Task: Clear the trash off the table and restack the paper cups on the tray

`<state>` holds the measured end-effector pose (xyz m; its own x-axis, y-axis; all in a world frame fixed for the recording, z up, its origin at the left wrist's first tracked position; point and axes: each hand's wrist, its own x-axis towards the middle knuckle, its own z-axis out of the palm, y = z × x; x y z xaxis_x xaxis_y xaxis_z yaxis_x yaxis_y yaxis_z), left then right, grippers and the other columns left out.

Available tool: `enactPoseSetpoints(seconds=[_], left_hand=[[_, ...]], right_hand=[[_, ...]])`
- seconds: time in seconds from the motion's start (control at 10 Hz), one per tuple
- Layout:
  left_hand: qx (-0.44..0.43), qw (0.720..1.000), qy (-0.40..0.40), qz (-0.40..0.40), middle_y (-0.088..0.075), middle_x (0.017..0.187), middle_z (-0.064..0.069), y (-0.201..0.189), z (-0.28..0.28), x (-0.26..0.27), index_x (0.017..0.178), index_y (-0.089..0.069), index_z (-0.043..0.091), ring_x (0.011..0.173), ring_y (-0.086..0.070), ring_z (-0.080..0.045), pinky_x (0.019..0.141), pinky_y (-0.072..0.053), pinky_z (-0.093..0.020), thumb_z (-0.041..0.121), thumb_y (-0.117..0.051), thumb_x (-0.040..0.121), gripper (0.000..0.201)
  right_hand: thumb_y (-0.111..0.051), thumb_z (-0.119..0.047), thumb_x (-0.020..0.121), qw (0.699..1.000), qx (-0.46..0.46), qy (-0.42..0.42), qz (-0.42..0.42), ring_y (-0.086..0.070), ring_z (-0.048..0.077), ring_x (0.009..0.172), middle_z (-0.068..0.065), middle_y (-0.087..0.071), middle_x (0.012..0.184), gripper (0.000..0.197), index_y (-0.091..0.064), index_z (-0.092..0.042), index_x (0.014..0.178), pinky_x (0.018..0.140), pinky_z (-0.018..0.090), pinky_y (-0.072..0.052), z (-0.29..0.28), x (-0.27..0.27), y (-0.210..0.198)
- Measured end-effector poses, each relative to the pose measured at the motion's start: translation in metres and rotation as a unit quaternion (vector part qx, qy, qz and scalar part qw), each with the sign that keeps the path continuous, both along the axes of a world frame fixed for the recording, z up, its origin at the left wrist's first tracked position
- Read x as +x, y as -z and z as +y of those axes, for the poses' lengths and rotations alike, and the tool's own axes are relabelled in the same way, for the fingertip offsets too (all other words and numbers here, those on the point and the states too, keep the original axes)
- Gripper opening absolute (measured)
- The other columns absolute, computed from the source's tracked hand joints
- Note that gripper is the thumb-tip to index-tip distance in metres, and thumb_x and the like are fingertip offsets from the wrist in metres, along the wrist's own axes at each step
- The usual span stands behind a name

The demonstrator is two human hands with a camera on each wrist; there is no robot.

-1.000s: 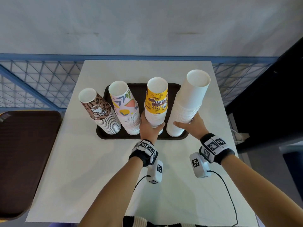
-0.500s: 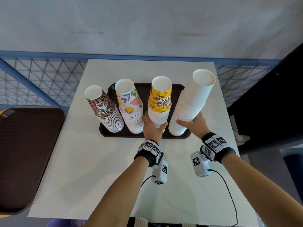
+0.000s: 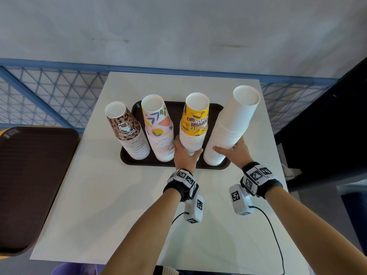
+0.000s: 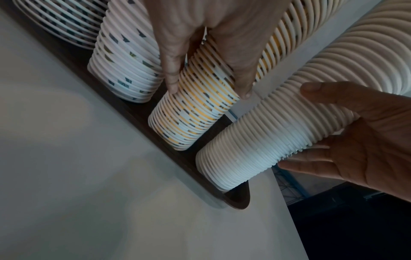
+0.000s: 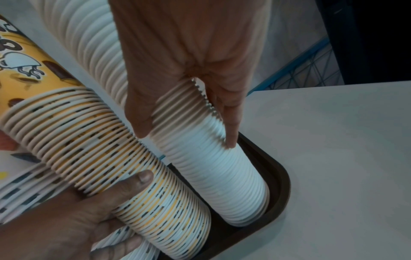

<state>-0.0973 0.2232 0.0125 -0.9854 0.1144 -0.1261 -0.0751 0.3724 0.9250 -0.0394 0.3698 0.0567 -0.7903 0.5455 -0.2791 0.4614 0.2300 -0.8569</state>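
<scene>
A dark brown tray (image 3: 143, 163) on the white table (image 3: 119, 215) carries four stacks of upside-down paper cups: leopard print (image 3: 127, 130), floral (image 3: 158, 126), yellow (image 3: 195, 122) and a taller plain white one (image 3: 232, 124). My left hand (image 3: 187, 153) grips the yellow stack (image 4: 195, 119) low down, thumb on one side and fingers on the other. My right hand (image 3: 231, 150) grips the white stack (image 5: 222, 184) the same way, a little above its base. The white stack's base stands in the tray's front right corner (image 5: 278, 184).
A second brown tray (image 3: 33, 185) lies to the left of the table. A blue wire-mesh railing (image 3: 49, 92) runs behind the table, in front of a pale wall. A dark structure (image 3: 327, 135) stands close on the right.
The head view has shifted a little. Both hands keep hold of the same two stacks, and all four stacks stand where they did.
</scene>
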Motion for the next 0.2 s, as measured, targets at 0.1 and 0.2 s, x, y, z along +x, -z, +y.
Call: enactPoseSetpoints(seconds=[0.1, 0.2], left_hand=[[0.009, 1.000, 0.008, -0.009, -0.049, 0.134, -0.012, 0.0028, -0.0020, -0.0002, 0.137, -0.028, 0.007, 0.122, -0.049, -0.030, 0.102, -0.041, -0.035, 0.016, -0.080, 0.065, 0.090], [-0.001, 0.999, 0.026, -0.046, -0.036, 0.148, -0.012, 0.0033, -0.0106, 0.0083, 0.144, -0.015, 0.009, 0.136, -0.036, -0.027, 0.113, -0.031, -0.040, 0.013, -0.079, 0.066, 0.101]], right_hand=[[-0.084, -0.020, 0.062, 1.000, -0.009, -0.004, 0.009, -0.049, 0.027, 0.122, 0.005, -0.053, 0.133, 0.090, -0.031, -0.019, 0.135, 0.104, 0.048, -0.042, 0.0002, -0.0002, 0.0015], [-0.084, -0.018, 0.062, 0.999, -0.039, 0.000, 0.026, -0.047, 0.025, 0.125, 0.002, -0.049, 0.133, 0.099, -0.023, -0.020, 0.139, 0.105, 0.046, -0.041, -0.0014, 0.0072, 0.0058]])
